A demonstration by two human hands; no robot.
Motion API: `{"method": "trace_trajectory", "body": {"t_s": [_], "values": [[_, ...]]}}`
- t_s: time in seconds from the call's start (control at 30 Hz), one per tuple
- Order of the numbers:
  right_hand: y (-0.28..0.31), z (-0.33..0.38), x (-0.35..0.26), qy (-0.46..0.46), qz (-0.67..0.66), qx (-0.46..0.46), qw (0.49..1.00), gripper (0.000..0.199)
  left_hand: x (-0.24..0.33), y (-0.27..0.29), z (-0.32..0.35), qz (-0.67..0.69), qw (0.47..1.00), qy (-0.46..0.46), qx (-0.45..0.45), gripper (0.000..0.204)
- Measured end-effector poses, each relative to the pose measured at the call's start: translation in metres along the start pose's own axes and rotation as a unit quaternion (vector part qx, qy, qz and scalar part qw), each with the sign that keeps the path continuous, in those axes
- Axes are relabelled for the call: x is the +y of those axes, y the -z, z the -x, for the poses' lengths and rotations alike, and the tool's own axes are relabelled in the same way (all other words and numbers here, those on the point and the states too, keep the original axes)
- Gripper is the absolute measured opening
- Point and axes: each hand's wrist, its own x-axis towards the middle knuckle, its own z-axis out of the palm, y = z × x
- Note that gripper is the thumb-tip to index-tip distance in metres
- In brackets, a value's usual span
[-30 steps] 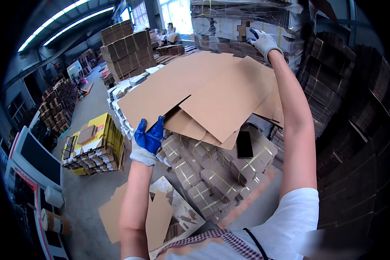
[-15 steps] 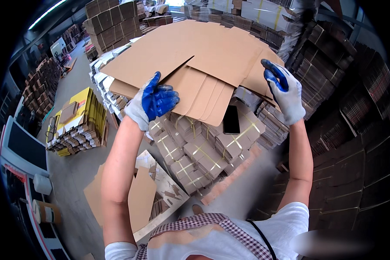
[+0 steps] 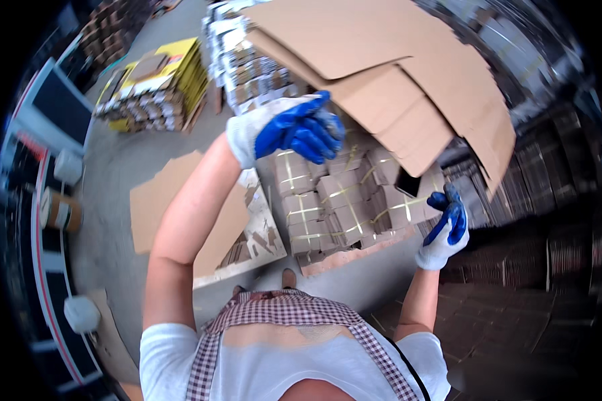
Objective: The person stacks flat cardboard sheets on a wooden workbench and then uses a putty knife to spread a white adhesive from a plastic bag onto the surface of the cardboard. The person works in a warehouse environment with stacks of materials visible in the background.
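Note:
Both my hands wear white gloves with blue-coated palms and fingers. Beside the near-left edge of large flat cardboard sheets [image 3: 381, 33], my left hand [image 3: 297, 130] is raised with its fingers apart and loosely bent, holding nothing visible. Lower on the right, my right hand [image 3: 448, 230] has its thumb and fingers apart, with nothing seen between them. Cardboard with parallel slots [image 3: 408, 127] projects from under the upper sheet. Below it are strapped cardboard bundles [image 3: 341, 200]. A black phone [image 3: 408, 184] lies on them, partly covered by the cardboard's corner.
A pallet with loose cardboard [image 3: 267, 234] stands on the floor at left-centre. Farther left is a yellow-topped stack [image 3: 174, 63]. Dark cardboard stacks [image 3: 515, 267] crowd the right side. A brown drum [image 3: 61, 210] and white jug [image 3: 81, 314] stand along the left.
The view has tilted down and turned, so the sheets appear higher and farther right. My left hand has moved inward past the sheets' edge; my right hand has come lower. The sheets' outer edge now droops.

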Motion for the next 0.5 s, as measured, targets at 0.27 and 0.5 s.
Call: {"method": "trace_trajectory", "body": {"t_s": [0.27, 0.5], "values": [[-0.122, 0.142, 0.043, -0.298, -0.121, -0.380, 0.867, 0.032, -0.289, 0.059, 0.119, 0.429, 0.842, 0.033, 0.326, 0.054], [-0.218, 0.317, 0.149, -0.604, -0.026, -0.519, 0.604, 0.041, -0.550, 0.104, 0.365, 0.281, 0.567, 0.238, 0.736, 0.043]]}}
